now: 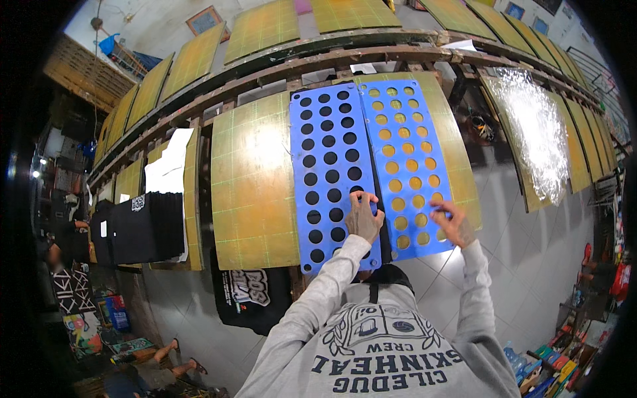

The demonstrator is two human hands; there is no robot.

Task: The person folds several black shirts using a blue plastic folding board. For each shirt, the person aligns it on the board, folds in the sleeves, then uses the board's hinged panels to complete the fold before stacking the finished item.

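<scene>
A blue plastic folding board with rows of round holes lies before me on a yellow-green board marked with a grid. Its left panel covers black fabric, which shows through the holes and along the gap between the panels. Beneath the right panel, the yellowish board shows through the holes. My left hand rests at the left panel's lower right edge, fingers bent down; whether they grip it is unclear. Over the lower right panel hovers my right hand, thumb and fingers apart and seemingly holding nothing.
A stack of folded black garments sits on the left beside white sheets. Crumpled clear plastic covers a board on the right. Black printed fabric hangs below the near edge. A long rail runs behind. Other people are at the left.
</scene>
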